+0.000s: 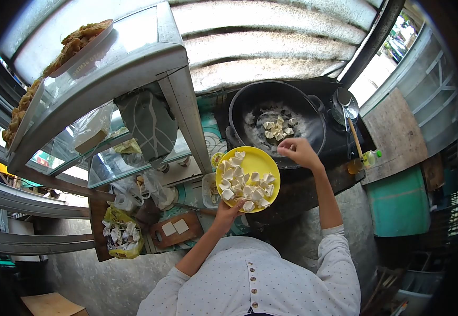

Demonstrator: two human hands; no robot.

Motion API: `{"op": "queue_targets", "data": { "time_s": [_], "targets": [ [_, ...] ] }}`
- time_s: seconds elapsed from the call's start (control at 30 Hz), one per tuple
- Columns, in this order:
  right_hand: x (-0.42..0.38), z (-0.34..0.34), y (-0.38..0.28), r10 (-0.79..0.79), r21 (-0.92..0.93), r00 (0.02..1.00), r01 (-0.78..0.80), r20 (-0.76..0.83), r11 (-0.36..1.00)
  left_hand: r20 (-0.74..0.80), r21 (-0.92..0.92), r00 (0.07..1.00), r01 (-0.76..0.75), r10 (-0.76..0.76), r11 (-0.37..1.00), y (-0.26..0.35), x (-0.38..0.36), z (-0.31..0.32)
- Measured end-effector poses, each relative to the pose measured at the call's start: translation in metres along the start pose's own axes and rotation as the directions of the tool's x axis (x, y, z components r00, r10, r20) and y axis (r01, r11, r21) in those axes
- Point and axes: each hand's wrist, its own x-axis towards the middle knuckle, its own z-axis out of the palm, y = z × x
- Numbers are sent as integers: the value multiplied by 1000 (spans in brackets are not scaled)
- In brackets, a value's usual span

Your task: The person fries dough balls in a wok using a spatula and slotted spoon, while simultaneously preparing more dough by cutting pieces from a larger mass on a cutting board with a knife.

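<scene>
My left hand (231, 211) grips the lower left rim of a yellow plate (264, 162), thumb on top. Several white folded dumplings (238, 179) lie on the plate, mostly over its left and lower parts. The plate is held at the near left edge of a large black wok (246, 100). In the wok, more folded dumplings (277, 128) sit in a cluster in the oil. My right hand (298, 151) is over the wok's near rim, right of the plate. Its fingers are pinched together; I cannot make out anything between them.
A ladle (343, 96) and a slotted spoon (351, 110) rest right of the wok, near an oil bottle (368, 158). At left, a cutting board (176, 229) bears square wrappers, beside a yellow plastic bag (114, 247). A glass display case (171, 63) rises at upper left.
</scene>
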Motion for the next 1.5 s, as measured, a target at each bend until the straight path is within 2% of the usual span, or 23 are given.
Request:
{"op": "queue_targets", "data": {
  "time_s": [0.03, 0.07, 0.13, 0.27, 0.37, 0.47, 0.53, 0.6, 0.67, 0.7, 0.77, 0.9, 0.97, 1.03, 1.1, 1.17, 1.2, 1.23, 1.3, 1.33, 1.37, 1.43, 1.5],
  "targets": [
    [-10, 7, -6, 6, 5, 996, -6, 88, 1000, 0, -20, 1000, -10, 10, 1000, 0, 0, 1],
    [-17, 12, -6, 7, 6, 996, -8, 86, 1000, 1, -19, 1000, -8, 9, 1000, 1, 0, 1],
    [-27, 21, -6, -136, -115, 984, 149, 113, 982, -5, -9, 1000, -10, 10, 1000, 4, 2, 2],
    [-30, 29, -7, -188, -91, 976, 198, 110, 976, 0, -7, 1000, -12, 12, 1000, 9, 3, 6],
    [-28, 28, -7, -212, -190, 960, 246, 185, 950, 25, 10, 1000, -15, 15, 1000, 8, 3, 7],
    [-8, 18, -7, -234, -144, 968, 245, 87, 959, 19, -2, 1000, 3, -3, 1000, 9, 1, 8],
    [15, 11, 7, -141, -98, 986, 133, -85, 986, 43, 49, 999, 28, -30, 998, 3, 3, 2],
    [44, 11, 25, -62, -218, 969, 8, -241, 976, 50, 70, 999, 12, -16, 997, -4, 0, 1],
    [80, 17, 48, -51, -274, 914, -67, -402, 959, 55, 93, 998, -3, -2, 996, -8, -2, 3],
    [96, 19, 59, -48, -269, 913, -69, -406, 961, 82, 107, 996, 9, -17, 994, -10, -4, 5],
    [120, 22, 72, 25, -275, 870, -183, -493, 944, 105, 128, 994, 19, -32, 992, -15, -6, 6],
    [106, 6, 60, -23, -272, 871, -128, -491, 954, 173, 184, 980, 67, -99, 981, -26, -5, 4],
    [53, -5, 30, -144, -163, 857, 72, -495, 984, 249, 254, 950, 123, -188, 959, -24, -7, 6],
    [-17, -7, 10, -99, -52, 845, 84, -525, 995, 263, 309, 937, 144, -231, 940, -23, -7, 9],
    [-86, 1, 15, 123, 39, 817, -122, -563, 992, 288, 317, 888, 264, -357, 911, -30, -3, 8],
    [-139, 35, 57, 181, 45, 742, -200, -646, 979, 336, 326, 850, 300, -406, 897, -42, 4, 6],
    [-163, 52, 67, 461, 316, 747, -343, -479, 885, 366, 307, 824, 332, -433, 892, -51, 8, 4],
    [-185, 68, 77, 673, 535, 699, -483, -242, 694, 398, 291, 795, 364, -459, 884, -61, 14, 2],
    [-216, 116, 123, 683, 825, 729, -360, -41, 435, 427, 315, 755, 392, -498, 864, -79, 27, -4],
    [-223, 134, 129, 664, 944, 745, -170, -65, 283, 449, 304, 727, 422, -519, 854, -85, 33, -5],
    [-228, 141, 137, 675, 945, 735, -172, -66, 279, 468, 290, 702, 451, -536, 844, -91, 38, -6],
    [-235, 156, 157, 754, 980, 655, -106, -58, 168, 420, 317, 703, 479, -574, 818, -103, 46, -8],
    [-233, 167, 178, 783, 977, 619, -122, -65, 177, 311, 369, 764, 451, -566, 812, -116, 49, -6]
  ]
}}
